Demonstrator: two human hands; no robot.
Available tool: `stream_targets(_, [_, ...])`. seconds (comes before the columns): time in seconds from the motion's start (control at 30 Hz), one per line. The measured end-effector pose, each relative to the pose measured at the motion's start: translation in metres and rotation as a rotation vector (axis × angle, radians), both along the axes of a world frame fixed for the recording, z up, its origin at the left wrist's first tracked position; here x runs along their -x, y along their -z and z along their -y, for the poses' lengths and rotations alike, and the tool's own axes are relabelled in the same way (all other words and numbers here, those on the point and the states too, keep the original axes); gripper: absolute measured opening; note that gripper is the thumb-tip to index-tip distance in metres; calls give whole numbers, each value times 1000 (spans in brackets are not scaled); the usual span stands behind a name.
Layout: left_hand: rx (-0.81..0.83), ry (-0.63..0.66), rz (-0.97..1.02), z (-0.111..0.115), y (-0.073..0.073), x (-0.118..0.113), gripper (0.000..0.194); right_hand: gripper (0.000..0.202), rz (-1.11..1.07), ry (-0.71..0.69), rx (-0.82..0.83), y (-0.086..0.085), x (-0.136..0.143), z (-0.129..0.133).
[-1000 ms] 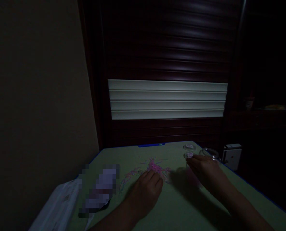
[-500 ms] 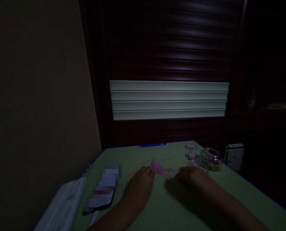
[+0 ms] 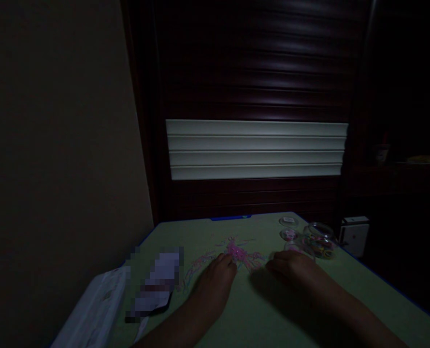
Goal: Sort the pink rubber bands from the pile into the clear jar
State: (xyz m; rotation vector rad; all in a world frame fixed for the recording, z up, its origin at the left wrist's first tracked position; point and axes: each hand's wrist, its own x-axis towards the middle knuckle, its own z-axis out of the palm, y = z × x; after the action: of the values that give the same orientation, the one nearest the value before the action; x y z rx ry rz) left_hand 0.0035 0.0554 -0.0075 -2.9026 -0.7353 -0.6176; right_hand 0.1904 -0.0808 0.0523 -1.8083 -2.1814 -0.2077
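A loose heap of pink elastic bands (image 3: pixel 237 251) lies on the pale green table, with more pink and bluish bands trailing left in an arc. At the near left edge of this heap is my left hand (image 3: pixel 217 278), its fingers curled and close together. To the right of the heap, my right hand (image 3: pixel 294 266) hovers just over the tabletop with fingers pinched, casting a shadow. What either hand holds, if anything, is too dark and small to make out. Behind the right hand sits a clear round container (image 3: pixel 293 249) with pink bits, partly hidden.
A clear jar (image 3: pixel 318 240) of colourful bands stands at the right edge, near a small dish (image 3: pixel 288 235) and a clear lid (image 3: pixel 288 221). On the left lie a blurred-out flat item (image 3: pixel 157 282) and a white box-like object (image 3: pixel 95 304). The table (image 3: pixel 200 228) has a blue rim.
My left hand has shifted slightly right and nearer the pink heap. More of the band trail on the left shows now. My right hand is almost unchanged, and the view has shifted slightly.
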Motion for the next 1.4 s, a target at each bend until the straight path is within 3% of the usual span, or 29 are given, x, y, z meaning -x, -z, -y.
stream_targets(0.37, [-24,-62,-57,7,-8,-3,25,22,-22,-28,6,4,-3,-1])
stream_targets(0.67, [-86,-36,-87,6,-4,-3,26,21,-43,-17,19,4,-1,-2])
stream_targets(0.9, [-123,-33,-101,12,-12,-3,27,22,-51,-15,26,4,-2,-1])
stream_targets(1.4, [-277,111,-46,17,-8,-5,24,21,-6,-8,-4,6,-2,-4])
